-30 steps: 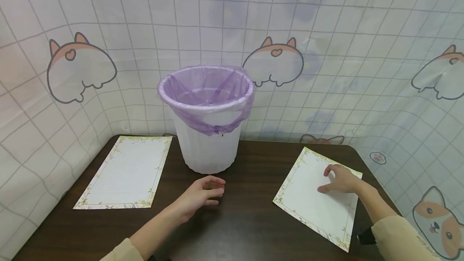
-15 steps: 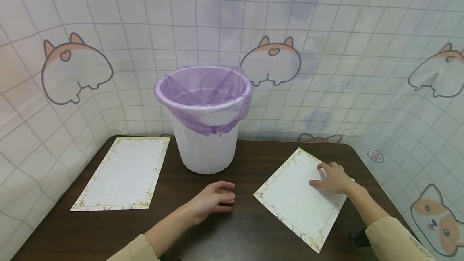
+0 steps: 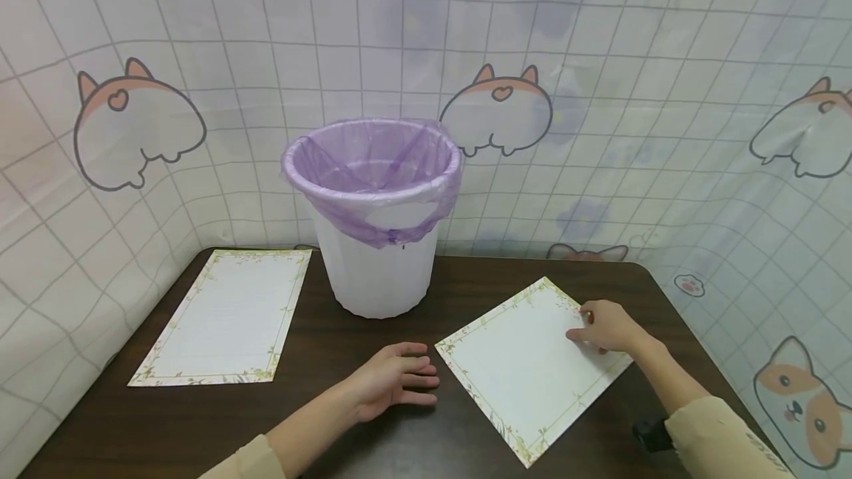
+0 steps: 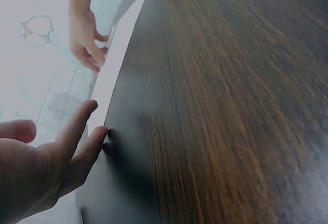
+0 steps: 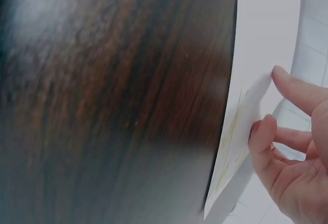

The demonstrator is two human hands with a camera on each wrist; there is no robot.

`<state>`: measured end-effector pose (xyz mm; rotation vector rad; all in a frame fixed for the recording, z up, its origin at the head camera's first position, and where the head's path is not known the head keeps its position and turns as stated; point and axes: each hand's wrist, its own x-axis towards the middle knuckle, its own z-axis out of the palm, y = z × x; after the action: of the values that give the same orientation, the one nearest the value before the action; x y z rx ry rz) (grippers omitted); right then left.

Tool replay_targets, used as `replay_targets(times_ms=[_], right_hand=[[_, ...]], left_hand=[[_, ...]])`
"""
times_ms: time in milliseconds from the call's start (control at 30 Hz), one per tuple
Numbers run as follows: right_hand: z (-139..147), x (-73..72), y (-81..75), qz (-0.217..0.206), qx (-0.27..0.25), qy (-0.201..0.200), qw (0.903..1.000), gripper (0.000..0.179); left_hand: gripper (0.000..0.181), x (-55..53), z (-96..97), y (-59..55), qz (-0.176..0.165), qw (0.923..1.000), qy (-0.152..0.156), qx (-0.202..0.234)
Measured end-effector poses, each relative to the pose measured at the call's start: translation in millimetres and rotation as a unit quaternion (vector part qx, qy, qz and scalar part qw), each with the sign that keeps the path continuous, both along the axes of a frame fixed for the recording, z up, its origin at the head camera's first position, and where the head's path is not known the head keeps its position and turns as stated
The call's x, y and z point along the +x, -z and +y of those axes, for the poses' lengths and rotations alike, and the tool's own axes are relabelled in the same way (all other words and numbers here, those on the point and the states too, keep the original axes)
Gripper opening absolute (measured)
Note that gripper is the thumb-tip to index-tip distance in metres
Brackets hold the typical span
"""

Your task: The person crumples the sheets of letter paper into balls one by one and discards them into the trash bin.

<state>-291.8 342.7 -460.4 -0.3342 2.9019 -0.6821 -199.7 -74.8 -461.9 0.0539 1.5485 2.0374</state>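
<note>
A white sheet of paper (image 3: pixel 522 375) with a leafy green-gold border lies turned on the dark table, right of centre. My right hand (image 3: pixel 609 326) rests on its right part, thumb and fingers bent and fingertips touching the surface. In the right wrist view the thumb (image 5: pixel 294 88) and curled fingers press on the sheet, set apart from each other. My left hand (image 3: pixel 393 381) reaches in from the left with fingers spread, tips near the sheet's left corner. Seen from the left wrist, those fingers (image 4: pixel 77 137) overlap the paper's end and hold nothing.
A white bin (image 3: pixel 382 272) with a purple bag over its rim stands at the back of the wooden table (image 3: pixel 359 442). Another bordered sheet (image 3: pixel 233 316) lies at the left. A grid-patterned curtain (image 3: pixel 373 35) with cartoon corgis hangs behind and at both sides.
The right sheet has slid left and turned clockwise under my right hand. My left hand has moved right, toward the sheet's left corner, and its fingers have spread.
</note>
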Motion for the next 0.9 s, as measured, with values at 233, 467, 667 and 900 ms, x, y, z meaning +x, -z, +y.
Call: replay_targets(times_ms=[233,467,667,900], right_hand=[[-3.9,-1.6,3.5,0.012,0.013,-0.009,0.9998,0.063],[-11.5,2.5,1.1,0.032,0.017,-0.021,0.9991,0.043],[-13.5,0.5,1.0,0.044,0.006,-0.025,0.9987,0.050],[-13.0,-2.5,6.7,0.045,-0.004,-0.026,0.9987,0.061]], left_hand=[[0.059,-3.8,8.0,-0.3,-0.008,0.9995,-0.030,0.009],[0.061,-5.3,12.2,-2.5,-0.014,0.9991,-0.041,0.005],[0.063,-7.5,11.4,-0.2,-0.023,0.9985,-0.051,0.005],[0.051,-10.6,13.3,5.3,-0.029,0.9982,-0.053,-0.008]])
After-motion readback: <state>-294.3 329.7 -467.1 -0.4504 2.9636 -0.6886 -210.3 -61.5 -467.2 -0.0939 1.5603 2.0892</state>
